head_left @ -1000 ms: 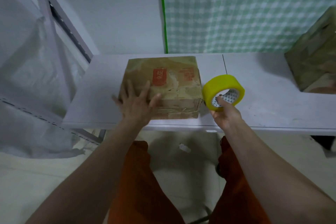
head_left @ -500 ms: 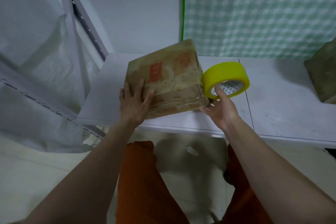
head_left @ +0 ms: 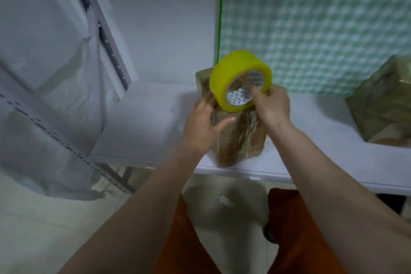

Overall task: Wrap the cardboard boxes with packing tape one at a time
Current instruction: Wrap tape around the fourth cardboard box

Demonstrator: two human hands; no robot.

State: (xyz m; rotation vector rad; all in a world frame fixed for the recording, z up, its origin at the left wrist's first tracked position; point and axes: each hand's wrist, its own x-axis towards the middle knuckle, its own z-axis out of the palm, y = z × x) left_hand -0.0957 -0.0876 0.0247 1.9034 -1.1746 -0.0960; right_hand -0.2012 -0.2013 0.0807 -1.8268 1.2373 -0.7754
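Yellow tape roll (head_left: 235, 78) in right hand (head_left: 272, 107); left hand (head_left: 203, 124) flat against crinkled box (head_left: 240, 140).

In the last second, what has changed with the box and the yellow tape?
The cardboard box was tipped from lying flat to standing on end near the table edge. The right hand lifted the tape roll over the box's top. The left hand still steadies the box; the second box stayed put.

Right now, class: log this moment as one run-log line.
left hand: steadies upended brown cardboard box | right hand: grips yellow packing-tape roll above box | white table
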